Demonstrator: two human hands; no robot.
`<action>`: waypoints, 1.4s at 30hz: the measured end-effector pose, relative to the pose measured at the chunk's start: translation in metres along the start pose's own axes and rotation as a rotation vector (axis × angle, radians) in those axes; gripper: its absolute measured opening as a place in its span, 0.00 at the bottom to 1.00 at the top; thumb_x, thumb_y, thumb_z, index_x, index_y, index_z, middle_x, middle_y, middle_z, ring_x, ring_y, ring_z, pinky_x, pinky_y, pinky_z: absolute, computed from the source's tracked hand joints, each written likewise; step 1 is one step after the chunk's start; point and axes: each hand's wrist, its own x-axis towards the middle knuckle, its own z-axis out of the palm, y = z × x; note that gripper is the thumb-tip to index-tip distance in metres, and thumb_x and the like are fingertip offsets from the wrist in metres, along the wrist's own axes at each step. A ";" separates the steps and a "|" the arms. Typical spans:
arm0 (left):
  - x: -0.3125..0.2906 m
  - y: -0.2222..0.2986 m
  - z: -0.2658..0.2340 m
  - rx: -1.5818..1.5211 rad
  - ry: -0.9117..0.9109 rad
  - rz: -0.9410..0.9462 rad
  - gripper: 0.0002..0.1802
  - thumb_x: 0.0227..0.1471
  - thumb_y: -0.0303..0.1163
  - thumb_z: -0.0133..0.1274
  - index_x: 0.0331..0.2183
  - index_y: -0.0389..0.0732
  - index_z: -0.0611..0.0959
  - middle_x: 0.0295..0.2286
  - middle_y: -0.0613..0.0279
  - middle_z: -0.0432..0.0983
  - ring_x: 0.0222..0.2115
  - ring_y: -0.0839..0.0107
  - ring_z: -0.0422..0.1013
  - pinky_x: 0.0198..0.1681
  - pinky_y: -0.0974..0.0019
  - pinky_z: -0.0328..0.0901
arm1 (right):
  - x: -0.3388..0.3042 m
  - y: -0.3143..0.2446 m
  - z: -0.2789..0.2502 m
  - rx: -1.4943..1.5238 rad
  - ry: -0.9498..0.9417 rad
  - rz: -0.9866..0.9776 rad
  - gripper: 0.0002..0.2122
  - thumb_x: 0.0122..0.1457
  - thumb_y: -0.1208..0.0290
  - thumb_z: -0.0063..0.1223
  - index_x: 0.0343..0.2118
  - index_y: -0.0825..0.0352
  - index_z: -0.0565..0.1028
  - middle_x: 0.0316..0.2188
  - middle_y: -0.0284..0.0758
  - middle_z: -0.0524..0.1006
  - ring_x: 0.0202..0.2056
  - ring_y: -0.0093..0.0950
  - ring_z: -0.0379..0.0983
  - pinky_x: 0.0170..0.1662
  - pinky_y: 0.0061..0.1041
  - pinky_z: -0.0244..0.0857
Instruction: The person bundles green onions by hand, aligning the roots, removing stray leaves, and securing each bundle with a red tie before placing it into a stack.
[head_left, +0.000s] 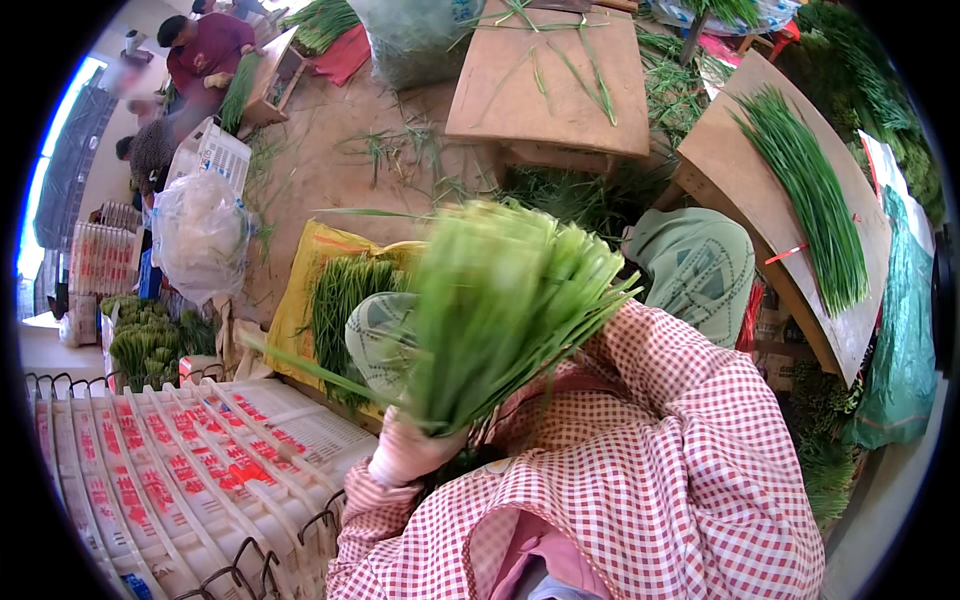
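Observation:
A thick bunch of green chives [490,310] stands in front of my chest, blurred by motion, its cut-looking ends fanned upward. My left hand [415,448], in a pale glove, is closed around its lower left part. A few long leaves stick out to the left of that hand. My right sleeve, red-and-white checked, reaches toward the bunch from the right; the right hand itself is hidden behind the leaves. Below and left of the bunch, a yellow sack [300,275] holds more chives [345,300] between my knees.
A small wooden table [550,90] with loose leaves stands ahead. On a slanted board [730,150] at right lies a long chive bundle [805,200] with red ties. A wire-edged crate [190,470] lined with printed sheeting fills the lower left. Other people [205,60] work at far left.

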 end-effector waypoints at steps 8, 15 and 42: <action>0.033 0.015 0.064 0.641 0.002 0.106 0.22 0.46 0.22 0.47 0.47 0.38 0.70 0.42 0.40 0.70 0.27 0.51 0.74 0.24 0.60 0.71 | 0.005 -0.021 -0.027 0.154 -0.370 0.038 0.33 0.57 0.37 0.31 0.60 0.56 0.57 0.56 0.50 0.61 0.58 0.46 0.57 0.58 0.57 0.47; 0.049 0.037 0.026 0.567 -0.528 0.210 0.28 0.45 0.30 0.47 0.51 0.38 0.66 0.47 0.36 0.63 0.41 0.48 0.69 0.41 0.55 0.67 | -0.016 -0.036 0.001 0.105 -0.452 0.123 0.27 0.63 0.52 0.34 0.61 0.62 0.53 0.56 0.49 0.62 0.55 0.44 0.62 0.60 0.48 0.50; 0.083 0.005 0.055 -1.197 -0.186 -0.637 0.44 0.37 0.25 0.65 0.56 0.39 0.62 0.48 0.60 0.69 0.49 0.67 0.65 0.53 0.64 0.60 | -0.029 -0.148 0.099 -1.356 0.751 -0.387 0.17 0.52 0.60 0.56 0.42 0.64 0.74 0.22 0.26 0.69 0.21 0.15 0.63 0.27 0.19 0.63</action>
